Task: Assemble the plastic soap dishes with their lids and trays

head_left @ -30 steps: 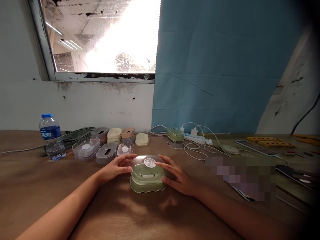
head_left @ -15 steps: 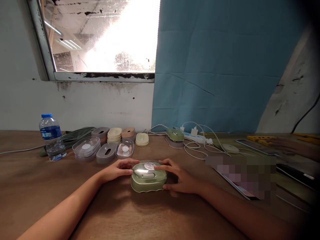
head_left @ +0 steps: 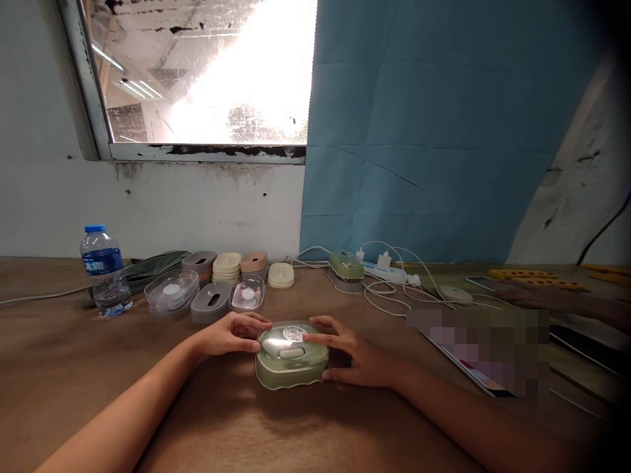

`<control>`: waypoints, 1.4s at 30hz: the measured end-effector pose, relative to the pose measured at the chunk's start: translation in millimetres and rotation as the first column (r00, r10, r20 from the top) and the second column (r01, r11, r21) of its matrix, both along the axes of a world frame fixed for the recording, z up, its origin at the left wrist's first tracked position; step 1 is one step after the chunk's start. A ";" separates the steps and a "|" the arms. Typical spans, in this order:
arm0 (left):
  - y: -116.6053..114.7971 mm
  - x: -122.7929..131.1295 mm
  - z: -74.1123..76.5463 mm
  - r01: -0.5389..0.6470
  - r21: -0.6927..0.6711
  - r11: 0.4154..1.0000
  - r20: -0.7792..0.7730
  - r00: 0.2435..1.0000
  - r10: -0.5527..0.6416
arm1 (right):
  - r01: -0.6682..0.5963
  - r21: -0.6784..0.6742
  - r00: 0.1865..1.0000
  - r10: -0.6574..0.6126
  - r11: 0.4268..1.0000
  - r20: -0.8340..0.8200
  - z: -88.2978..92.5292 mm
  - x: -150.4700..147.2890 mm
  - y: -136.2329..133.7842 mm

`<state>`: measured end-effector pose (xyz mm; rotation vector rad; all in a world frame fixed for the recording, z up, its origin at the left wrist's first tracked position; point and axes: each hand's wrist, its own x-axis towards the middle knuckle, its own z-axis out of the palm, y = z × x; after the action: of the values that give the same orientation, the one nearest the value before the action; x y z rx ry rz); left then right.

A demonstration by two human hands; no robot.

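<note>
A green soap box (head_left: pixel 290 361) with a clear lid and a round white sticker sits on the brown table (head_left: pixel 59 368) in front of me. My left hand (head_left: pixel 231 332) curls against its left side, fingers bent over the lid's edge. My right hand (head_left: pixel 351 349) presses on the right side, fingers lying across the lid and thumb low against the base. Both hands hold the box between them.
Behind lie clear lids (head_left: pixel 172 292), grey (head_left: pixel 211 301), cream (head_left: pixel 226 265) and tan box parts, another green box (head_left: pixel 346 268), a water bottle (head_left: pixel 104 270), a power strip (head_left: pixel 385 270) with white cables, and phones at the right. Another person's hand (head_left: pixel 557 299) rests at far right.
The clear lid, held raised over the green base a second ago, has come down and now sits on it. Both hands have lowered and closed in on the box.
</note>
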<state>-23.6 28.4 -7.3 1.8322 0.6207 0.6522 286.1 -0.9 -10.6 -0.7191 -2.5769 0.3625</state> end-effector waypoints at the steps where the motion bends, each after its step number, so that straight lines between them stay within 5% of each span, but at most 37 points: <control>1: -0.7 0.1 0.5 0.000 -0.010 1.000 0.004 1.000 0.000 | -0.014 0.007 1.000 0.014 1.000 0.006 0.1 0.0 -0.1; 23: -4.3 2.0 -2.2 0.042 -0.102 0.994 0.065 0.997 -0.035 | -0.135 0.153 0.991 0.129 0.979 0.046 1.5 -2.1 -0.4; 27: -6.9 6.5 -1.2 0.046 -0.061 0.997 0.046 0.998 -0.043 | -0.101 0.159 0.995 0.098 0.982 0.027 1.6 -0.7 1.4; 30: -9.8 12.3 -0.5 -0.073 0.107 0.992 0.003 0.997 0.073 | -0.024 0.210 0.999 0.017 0.977 0.035 3.4 -0.7 1.4; 35: -11.4 17.8 -0.3 -0.332 0.516 0.790 0.020 0.926 0.377 | 0.276 0.307 0.954 -0.299 0.911 0.026 0.1 -2.5 5.3; 38: -11.2 17.1 -0.2 -0.347 0.609 0.713 0.014 0.904 0.428 | 0.501 0.352 0.850 -0.527 0.791 -0.025 -7.2 2.3 14.7; 42: -11.2 15.4 -0.6 -0.334 0.692 0.640 -0.025 0.875 0.484 | 0.592 0.373 0.780 -0.625 0.714 -0.041 -15.4 14.8 28.4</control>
<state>-8.1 17.2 -7.8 2.4878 1.0724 1.1091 301.0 27.5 -26.0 -1.3908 -2.2015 -0.3690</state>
